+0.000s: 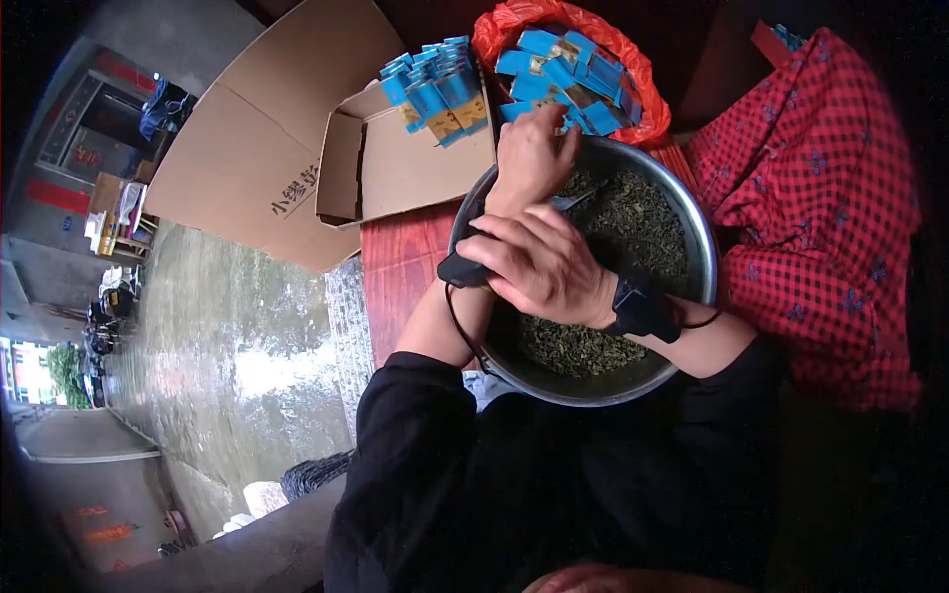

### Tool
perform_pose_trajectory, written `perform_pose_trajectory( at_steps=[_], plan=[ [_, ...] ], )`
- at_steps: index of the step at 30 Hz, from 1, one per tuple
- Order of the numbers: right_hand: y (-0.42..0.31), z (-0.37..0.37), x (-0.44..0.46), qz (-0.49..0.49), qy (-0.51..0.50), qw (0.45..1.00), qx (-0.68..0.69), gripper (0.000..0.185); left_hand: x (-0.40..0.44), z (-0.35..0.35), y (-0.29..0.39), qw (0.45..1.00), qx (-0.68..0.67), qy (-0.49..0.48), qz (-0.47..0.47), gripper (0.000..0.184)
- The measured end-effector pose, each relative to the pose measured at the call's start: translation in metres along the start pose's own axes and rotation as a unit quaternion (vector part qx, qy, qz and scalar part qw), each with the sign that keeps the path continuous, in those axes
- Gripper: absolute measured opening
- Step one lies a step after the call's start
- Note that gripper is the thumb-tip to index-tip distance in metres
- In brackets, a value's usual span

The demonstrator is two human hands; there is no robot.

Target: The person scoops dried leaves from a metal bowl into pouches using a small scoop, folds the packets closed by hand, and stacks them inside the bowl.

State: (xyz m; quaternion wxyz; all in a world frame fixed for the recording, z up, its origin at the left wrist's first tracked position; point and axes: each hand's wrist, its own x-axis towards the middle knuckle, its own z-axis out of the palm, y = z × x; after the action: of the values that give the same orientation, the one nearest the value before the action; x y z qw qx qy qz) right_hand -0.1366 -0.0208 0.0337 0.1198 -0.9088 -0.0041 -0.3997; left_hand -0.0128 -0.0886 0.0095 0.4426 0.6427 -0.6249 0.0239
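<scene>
A wide metal bowl (704, 237) holds dark green dried leaves (638, 222). Over its upper left rim is my left hand (532, 156), loosely bent, thumb apart from the fingers; its fingertips are hidden and nothing shows in it. My right hand (549, 267) crosses over the left wrist, its fingers closed on the black wrist device (463, 270) there. Another black device (645, 308) is strapped to my right wrist. A metal utensil (576, 198) lies partly hidden on the leaves. Just beyond my left hand are loose blue packets (568, 74) in a red plastic bag (647, 94).
An open cardboard box (405, 178) with upright blue and gold packets (440, 94) stands on a reddish wooden surface (400, 262). A large cardboard flap (262, 128) is at the left. Red checked cloth (816, 217) lies right of the bowl. Wet floor (227, 346) extends left.
</scene>
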Motion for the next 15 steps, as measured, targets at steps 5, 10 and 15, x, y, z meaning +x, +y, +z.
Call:
perform_pose_trajectory(
  at_steps=[5,10,15],
  plan=[
    [-0.005,0.0,0.001,0.136,-0.008,0.98,0.146,0.058,0.0,-0.005,-0.008,0.987,-0.117,0.001,-0.107,0.028],
    [0.001,-0.012,0.009,0.218,-0.106,0.957,0.161,0.059,0.0,-0.004,-0.014,0.996,0.069,0.009,-0.05,0.026],
    [0.017,-0.009,0.004,0.109,-0.112,0.98,0.121,0.057,-0.002,-0.012,-0.016,0.997,0.053,0.049,-0.031,0.024]
  ],
)
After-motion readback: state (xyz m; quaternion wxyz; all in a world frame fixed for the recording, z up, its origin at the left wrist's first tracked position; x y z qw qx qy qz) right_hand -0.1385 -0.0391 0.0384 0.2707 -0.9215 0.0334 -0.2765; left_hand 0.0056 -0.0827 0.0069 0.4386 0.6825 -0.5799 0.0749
